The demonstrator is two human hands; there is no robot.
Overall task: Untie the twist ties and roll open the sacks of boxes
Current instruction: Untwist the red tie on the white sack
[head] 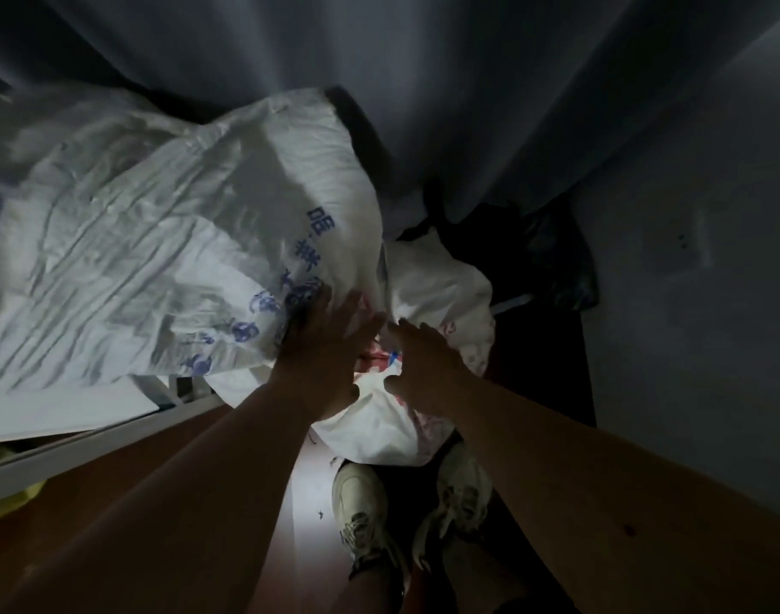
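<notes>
Dim room. A big sack (pixel 157 241) with blue print fills the frame's left; a smaller sack (pixel 428 347) sits at centre, above two shoes (pixel 366 511). Left hand (pixel 321 352), fingers straight, presses the big sack's lower edge. Right hand (pixel 423 370), fingers spread and loose, rests on the smaller sack. No tie discernible.

You cannot see any twist tie in the dim light; your left hand (pixel 321 347) and right hand (pixel 423 370) cover the smaller sack's (pixel 441 277) neck.
</notes>
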